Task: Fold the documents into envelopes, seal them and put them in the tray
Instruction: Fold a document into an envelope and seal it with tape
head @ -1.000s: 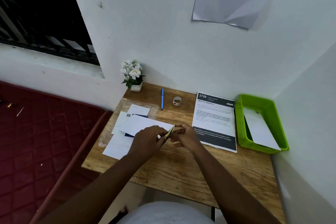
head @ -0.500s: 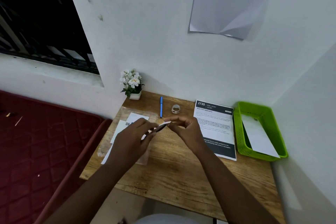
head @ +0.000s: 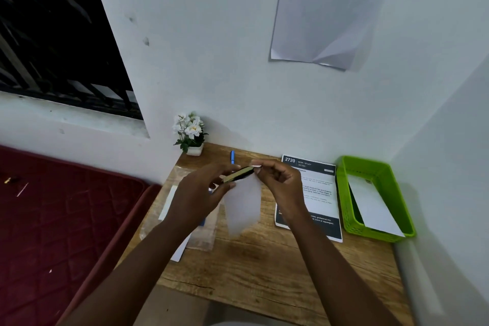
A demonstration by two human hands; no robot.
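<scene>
Since the earlier frame both hands have risen off the surface. Left hand (head: 197, 194) and right hand (head: 277, 182) each pinch an end of a thin dark yellow-edged strip (head: 238, 174); a limp translucent white sheet (head: 242, 206) hangs below it, above the surface's middle. Judged light, floppy: hold by edges. Green plastic tray (head: 397, 185) stands at the right edge.

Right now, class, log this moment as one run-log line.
left hand: holds envelope | right hand: pinches its end | white sheet: hangs below | tray: one envelope inside
</scene>
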